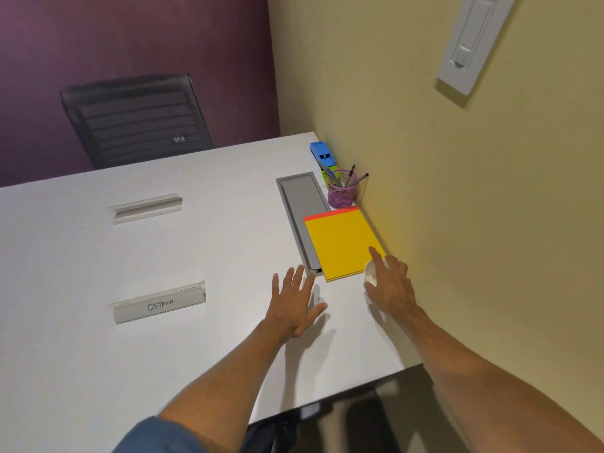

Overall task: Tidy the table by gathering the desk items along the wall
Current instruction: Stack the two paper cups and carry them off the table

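Note:
Along the yellow wall stand a blue stapler (322, 153), a green item (327, 175) half hidden behind a purple mesh pen cup (342, 193) with several pens, and a yellow notepad (341, 243) with a red top edge. My right hand (392, 287) is wrapped around a small white paper cup (370, 273) just below the notepad, close to the wall, with the index finger stretched over the pad's corner. My left hand (294, 304) lies flat on the white table (98, 354) with fingers spread, holding nothing.
A grey cable hatch (302, 210) is set into the table left of the notepad. Two clear name stands lie to the left, one blank (147, 209), one reading "OSTRICH" (160, 305). A black mesh chair (137, 120) stands beyond the far edge. A wall switch (470, 44) is mounted above.

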A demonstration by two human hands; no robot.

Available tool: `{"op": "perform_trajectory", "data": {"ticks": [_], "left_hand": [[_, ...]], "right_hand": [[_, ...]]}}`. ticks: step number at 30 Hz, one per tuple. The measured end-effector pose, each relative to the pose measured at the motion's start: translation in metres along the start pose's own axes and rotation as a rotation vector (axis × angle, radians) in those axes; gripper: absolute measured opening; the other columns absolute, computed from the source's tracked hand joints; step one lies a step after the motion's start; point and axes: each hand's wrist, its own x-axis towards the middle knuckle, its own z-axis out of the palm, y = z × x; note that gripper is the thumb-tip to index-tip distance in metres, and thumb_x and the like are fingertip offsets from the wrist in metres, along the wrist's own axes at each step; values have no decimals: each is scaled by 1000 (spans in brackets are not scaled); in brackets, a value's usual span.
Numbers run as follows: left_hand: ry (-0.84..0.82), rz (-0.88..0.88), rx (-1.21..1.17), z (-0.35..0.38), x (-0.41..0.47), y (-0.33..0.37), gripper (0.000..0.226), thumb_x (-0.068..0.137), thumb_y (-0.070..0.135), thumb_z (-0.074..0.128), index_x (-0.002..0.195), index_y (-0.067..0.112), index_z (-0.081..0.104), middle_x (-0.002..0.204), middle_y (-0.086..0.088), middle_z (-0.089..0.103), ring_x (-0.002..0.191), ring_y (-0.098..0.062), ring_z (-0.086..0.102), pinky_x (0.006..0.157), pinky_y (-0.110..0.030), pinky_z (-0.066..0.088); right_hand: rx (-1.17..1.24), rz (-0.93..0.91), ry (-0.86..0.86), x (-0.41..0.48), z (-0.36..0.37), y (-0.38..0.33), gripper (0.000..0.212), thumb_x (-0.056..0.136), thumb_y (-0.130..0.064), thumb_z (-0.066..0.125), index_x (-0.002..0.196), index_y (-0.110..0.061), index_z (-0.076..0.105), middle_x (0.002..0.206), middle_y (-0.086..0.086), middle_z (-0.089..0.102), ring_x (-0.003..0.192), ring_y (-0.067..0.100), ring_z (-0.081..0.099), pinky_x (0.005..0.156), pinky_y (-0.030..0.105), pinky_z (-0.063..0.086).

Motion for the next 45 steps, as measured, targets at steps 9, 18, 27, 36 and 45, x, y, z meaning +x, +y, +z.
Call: {"op": "perform_trajectory", "data": {"ticks": [9, 18, 27, 36, 45], "left_hand": [[82, -111, -270, -53, -39, -22, 84, 93, 52, 51, 155, 15, 8, 162, -9, 6, 150, -27, 5, 121, -46, 6], [251, -161, -677, -107, -101, -64, 95, 79, 33, 75, 151, 9, 19, 157, -8, 28, 144, -25, 28, 113, -35, 29], [461, -224, -1056, -139, -161, -101, 53, 65, 14, 83, 109, 16, 54, 100, 1, 65, 90, -21, 62, 67, -24, 50], [470, -253, -1035, -153, -210, -134, 45, 65, 17, 84, 100, 12, 55, 96, 0, 66, 83, -16, 62, 64, -22, 47], [407, -226, -962, -157, -244, -151, 53, 65, 16, 84, 108, 15, 53, 106, -2, 64, 85, -14, 61, 48, -11, 46]], "right_hand": [[136, -230, 30, -35, -35, -90, 89, 83, -32, 69, 154, -25, 14, 141, 7, 42, 129, 30, 34, 98, 43, 42], [281, -482, -9, -82, -69, -193, 92, 78, -41, 73, 151, -34, 18, 138, 6, 46, 128, 27, 37, 101, 44, 42], [326, -623, -73, -129, -85, -266, 95, 73, -47, 77, 150, -34, 21, 132, 0, 51, 120, 20, 43, 94, 29, 36], [74, -738, -138, -162, -105, -316, 72, 80, -45, 73, 143, -29, 42, 142, 1, 45, 130, 21, 38, 109, 39, 36], [-173, -762, -245, -189, -115, -357, 69, 79, -34, 77, 140, -27, 47, 135, 8, 49, 125, 25, 45, 101, 36, 41]]}}
